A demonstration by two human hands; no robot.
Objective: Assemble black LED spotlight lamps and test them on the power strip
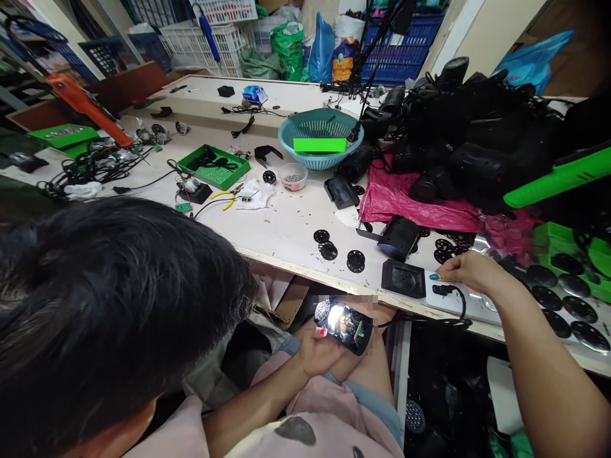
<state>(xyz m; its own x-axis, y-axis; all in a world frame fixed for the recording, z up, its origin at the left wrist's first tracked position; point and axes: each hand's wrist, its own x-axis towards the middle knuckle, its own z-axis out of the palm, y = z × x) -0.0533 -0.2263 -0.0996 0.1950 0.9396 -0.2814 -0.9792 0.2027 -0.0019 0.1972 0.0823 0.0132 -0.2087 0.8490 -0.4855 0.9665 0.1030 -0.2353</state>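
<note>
My left hand (pixel 321 350) is closed around an open black lamp housing (pixel 359 331), held over the lap below the table edge. A bright white light shines from its left end, and small wires show inside. A cord leads right from this housing toward the table. My right hand (pixel 470 270) reaches to the table's front edge, its fingers bunched on the near end of a white power strip (pixel 446 299). A black plug (pixel 443 289) with a cable sits in that strip, just below the fingers. Beside the strip lies a black rectangular frame (pixel 403 278).
A head with dark hair (pixel 109 318) fills the lower left. Black discs (pixel 356 261), a black lamp (pixel 400 237), a teal basket (pixel 321 127) and a green tray (pixel 214 166) are on the table (pixel 286 222). Black devices (pixel 477 140) are piled at right on pink plastic (pixel 420 203).
</note>
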